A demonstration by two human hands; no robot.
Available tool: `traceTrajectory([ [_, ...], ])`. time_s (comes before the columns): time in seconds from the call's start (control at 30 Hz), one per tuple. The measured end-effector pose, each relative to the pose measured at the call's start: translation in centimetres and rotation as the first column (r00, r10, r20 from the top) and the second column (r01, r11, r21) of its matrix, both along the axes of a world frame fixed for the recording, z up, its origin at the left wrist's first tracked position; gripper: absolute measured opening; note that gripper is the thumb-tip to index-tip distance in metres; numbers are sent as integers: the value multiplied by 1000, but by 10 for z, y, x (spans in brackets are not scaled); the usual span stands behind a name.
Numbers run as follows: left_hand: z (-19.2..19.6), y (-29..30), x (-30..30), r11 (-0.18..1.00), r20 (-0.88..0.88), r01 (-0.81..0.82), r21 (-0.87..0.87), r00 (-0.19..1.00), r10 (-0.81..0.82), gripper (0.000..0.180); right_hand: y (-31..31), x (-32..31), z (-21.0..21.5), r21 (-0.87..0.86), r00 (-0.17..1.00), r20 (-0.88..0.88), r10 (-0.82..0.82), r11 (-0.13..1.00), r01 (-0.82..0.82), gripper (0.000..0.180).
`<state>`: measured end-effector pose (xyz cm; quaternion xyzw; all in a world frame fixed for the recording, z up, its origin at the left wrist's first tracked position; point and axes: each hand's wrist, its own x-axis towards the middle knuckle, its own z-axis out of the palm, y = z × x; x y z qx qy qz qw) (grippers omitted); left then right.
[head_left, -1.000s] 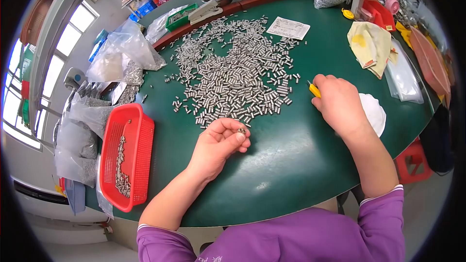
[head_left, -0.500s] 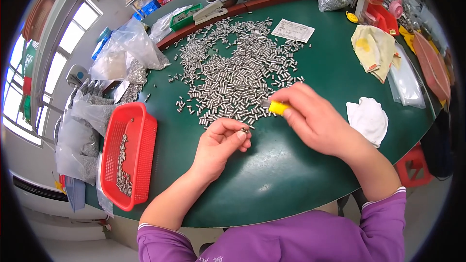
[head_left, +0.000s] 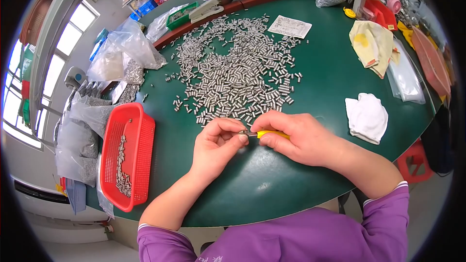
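Note:
Between thumb and fingertips, my left hand pinches a small metal cylinder, partly hidden by the fingers. My right hand is closed around a yellow-handled tool; its short metal tip meets the cylinder at my left fingertips. The exact kind of tool is not clear. Just beyond both hands spreads a wide heap of small shiny metal cylinders on the green tabletop.
At the left stands a red plastic basket with some cylinders inside, beside clear bags of metal parts. A paper slip lies behind the heap. To the right are a white cloth and a yellowish cloth.
My right hand has moved left and down, bringing the yellow-handled tool's tip to the cylinder in my left hand. My left hand stays nearly in place.

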<state>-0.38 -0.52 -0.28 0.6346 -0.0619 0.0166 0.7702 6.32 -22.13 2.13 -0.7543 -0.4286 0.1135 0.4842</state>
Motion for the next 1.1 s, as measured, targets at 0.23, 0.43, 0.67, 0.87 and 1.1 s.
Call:
traceTrajectory([
  [0.23,2,-1,-1,997,13,-13,72,1000,12,17,1,0,-2,36,998,63,-10,999,8,19],
  [0.43,0,0,-1,993,65,-27,115,998,20,18,1,-1,-2,40,998,54,-20,999,18,19],
  [0.67,0,-2,-1,987,106,-42,154,994,26,20,2,-2,-2,46,999,-7,-40,998,40,19],
  [0.87,1,-2,-1,975,143,-63,212,989,33,18,2,-3,-1,27,998,-57,-22,999,23,18],
  [1.1,6,-4,-3,984,76,-7,179,997,-7,15,2,4,-4,9,965,258,-48,999,47,13],
])
